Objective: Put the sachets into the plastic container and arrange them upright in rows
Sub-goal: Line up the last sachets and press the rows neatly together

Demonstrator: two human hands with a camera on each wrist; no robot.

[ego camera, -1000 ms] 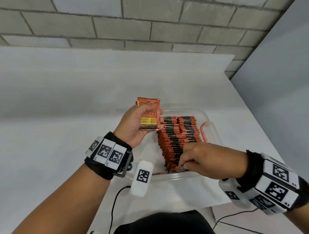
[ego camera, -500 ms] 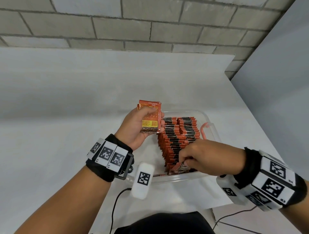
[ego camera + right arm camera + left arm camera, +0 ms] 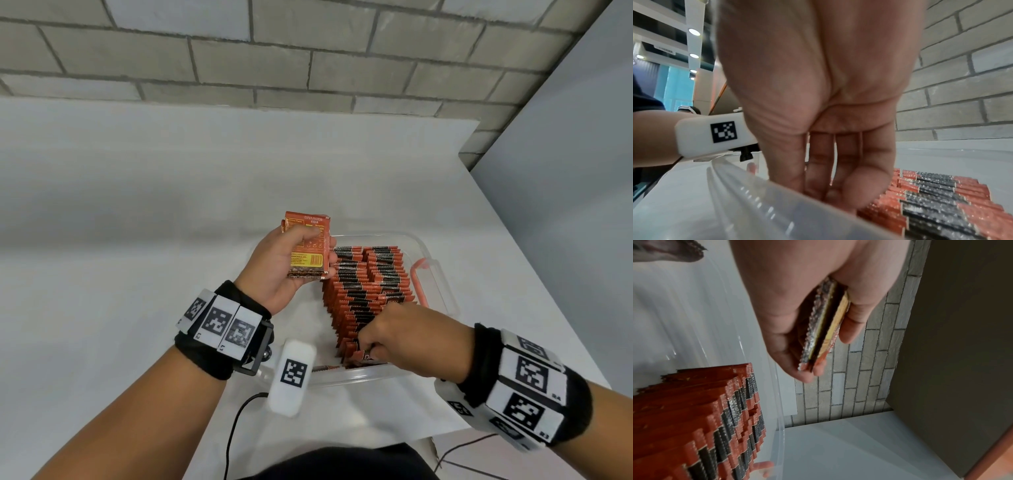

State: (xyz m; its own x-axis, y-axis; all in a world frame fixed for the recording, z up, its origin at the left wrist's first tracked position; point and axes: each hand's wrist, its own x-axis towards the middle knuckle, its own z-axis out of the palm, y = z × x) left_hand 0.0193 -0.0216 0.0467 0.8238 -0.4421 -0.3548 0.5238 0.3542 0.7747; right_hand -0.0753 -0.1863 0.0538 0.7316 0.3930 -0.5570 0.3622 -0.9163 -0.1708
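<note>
Right hand (image 3: 407, 337) down at near end of rows (image 3: 368, 291) in plastic container (image 3: 442, 294), fingers curled onto one sachet (image 3: 368, 356). Stand it upright, press flush against row. Left hand (image 3: 284, 265) grips spare stack (image 3: 308, 245) above far-left rim; feed singly.

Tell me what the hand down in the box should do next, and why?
Probably stand that packet up. The right hand is at the near end of the rows of sachets inside the plastic container, pinching one sachet that leans instead of standing straight. Pushing it upright against the row would finish it. Then the left hand can pass another from its small stack.
</note>
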